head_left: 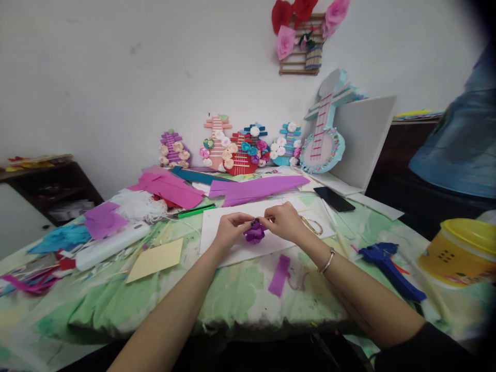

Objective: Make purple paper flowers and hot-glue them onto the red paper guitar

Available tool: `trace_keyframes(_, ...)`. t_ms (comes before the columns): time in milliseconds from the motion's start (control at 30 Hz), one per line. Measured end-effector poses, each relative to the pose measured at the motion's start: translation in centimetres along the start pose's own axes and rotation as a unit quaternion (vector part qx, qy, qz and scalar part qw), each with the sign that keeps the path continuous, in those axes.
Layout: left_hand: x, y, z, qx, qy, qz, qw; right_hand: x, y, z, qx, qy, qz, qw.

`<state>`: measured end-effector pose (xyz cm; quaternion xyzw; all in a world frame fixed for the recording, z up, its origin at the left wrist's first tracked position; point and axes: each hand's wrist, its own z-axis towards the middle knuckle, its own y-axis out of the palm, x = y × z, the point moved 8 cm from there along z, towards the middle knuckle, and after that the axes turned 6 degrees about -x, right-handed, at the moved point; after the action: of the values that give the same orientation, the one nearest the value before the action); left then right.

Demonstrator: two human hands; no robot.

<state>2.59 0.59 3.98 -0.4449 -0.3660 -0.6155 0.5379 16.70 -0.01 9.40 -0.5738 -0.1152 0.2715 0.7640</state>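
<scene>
A small purple paper flower point(254, 235) is held above a white sheet point(215, 235) in front of me. My left hand point(232, 228) pinches its upper left edge between thumb and fingers. From the other side, my right hand point(285, 222) closes its fingertips on the top of the same flower; the exact grip is partly hidden. Gold-handled scissors point(316, 227) lie just beyond my right wrist. On the cloth nearer to me rests a purple paper strip point(279, 275), with a thin curled purple piece point(298, 283) beside it.
Purple paper point(258, 190), pink paper point(166, 187) and a black phone point(335, 199) lie farther back. A blue glue gun point(391, 271) and yellow bucket point(461, 253) stand right. A yellow card point(155, 261) lies left. Decorated paper instruments point(240, 155) line the wall.
</scene>
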Motion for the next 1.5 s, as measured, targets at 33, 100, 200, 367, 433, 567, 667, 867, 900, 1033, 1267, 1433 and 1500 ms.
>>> trace_keyframes(33, 0.0, 0.0, 0.0, 0.002, 0.001, 0.003, 1.0, 0.0, 0.0, 0.0, 0.0, -0.001, -0.003, 1.0)
trace_keyframes(100, -0.1, -0.1, 0.0, 0.004, 0.004, 0.013, 1.0, 0.0, 0.1, 0.1, -0.003, -0.002, -0.007, 1.0)
trace_keyframes(200, -0.2, 0.0, 0.0, 0.005, 0.007, 0.031, 0.999, 0.0, 0.3, 0.1, -0.011, -0.003, -0.009, 1.0)
trace_keyframes(367, 0.4, 0.1, -0.2, 0.009, 0.022, 0.077, 0.997, 0.2, 0.4, 0.0, -0.007, 0.013, -0.019, 1.0)
trace_keyframes(433, 0.6, 0.2, -0.3, 0.01, 0.028, 0.09, 0.995, 0.2, 0.4, 0.0, -0.006, 0.017, -0.024, 1.0)
trace_keyframes(567, 0.6, 0.2, -0.3, 0.01, 0.025, 0.094, 0.995, 0.3, 0.6, 0.1, -0.01, 0.014, -0.014, 1.0)
trace_keyframes(667, 0.5, 0.2, -0.2, 0.006, 0.032, 0.094, 0.995, 0.4, 0.6, 0.2, -0.003, 0.01, 0.01, 1.0)
trace_keyframes(867, 0.5, 0.3, -0.1, -0.001, 0.05, 0.111, 0.993, 0.5, 0.7, 0.3, 0.028, -0.003, 0.032, 0.999)
trace_keyframes(900, 0.6, 0.3, -0.1, -0.002, 0.052, 0.116, 0.992, 0.5, 0.7, 0.3, 0.033, -0.006, 0.032, 0.999)
trace_keyframes(1033, 0.9, 0.5, -0.2, -0.008, 0.06, 0.117, 0.991, 0.4, 0.6, 0.2, 0.041, -0.018, 0.037, 0.998)
trace_keyframes(1267, 1.6, 0.7, -0.5, -0.006, 0.07, 0.17, 0.983, 0.2, 0.4, 0.2, 0.046, -0.036, 0.045, 0.997)
trace_keyframes(1433, 2.3, 0.6, -0.7, 0.011, 0.095, 0.208, 0.973, 0.2, 0.1, 0.1, 0.062, -0.047, 0.051, 0.996)
trace_keyframes(1500, 2.5, 0.6, -0.8, 0.014, 0.106, 0.223, 0.969, 0.2, 0.1, 0.1, 0.064, -0.049, 0.052, 0.995)
